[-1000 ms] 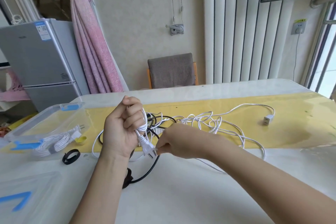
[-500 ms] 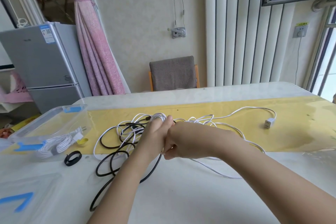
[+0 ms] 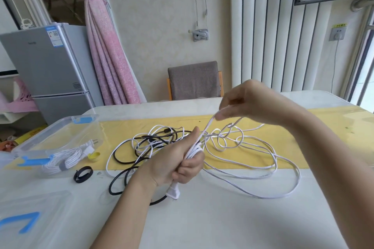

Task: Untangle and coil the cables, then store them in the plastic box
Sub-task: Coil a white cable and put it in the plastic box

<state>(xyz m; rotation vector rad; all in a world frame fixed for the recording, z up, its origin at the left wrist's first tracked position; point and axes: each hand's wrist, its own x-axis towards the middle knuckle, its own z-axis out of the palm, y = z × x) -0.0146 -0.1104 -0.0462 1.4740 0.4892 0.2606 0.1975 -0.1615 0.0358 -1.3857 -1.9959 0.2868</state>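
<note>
Coiling in progress. Left hand (image 3: 178,164) is gripping a small bundle of white cable (image 3: 194,150) turns, fingers curled round them and thumb lying along the top. The plug (image 3: 173,191) is hanging out below the fist, just above the table (image 3: 222,224). Right hand (image 3: 249,103) is pinching a single strand of the same cable between thumb and fingertips, raised above the table, and the strand is running nearly straight from fist to pinch.

The rest of the white cable is lying in loose loops on the table to the right, with a snarl near the left fist. There it is crossing the black cable (image 3: 114,153), which is lying uncoiled to the left. The plastic box (image 3: 60,127) is standing open at the table's left edge, holding one white coil (image 3: 64,160) bound with a grey band.

Handling, as judged: the cable is looking light, limp and slightly springy, so turns may be slipping off unless clamped. Best hold is the bundle itself in one hand, with a light, sliding pinch near it on the free strand. Snag risk: loops may be dragging the black cable along.
</note>
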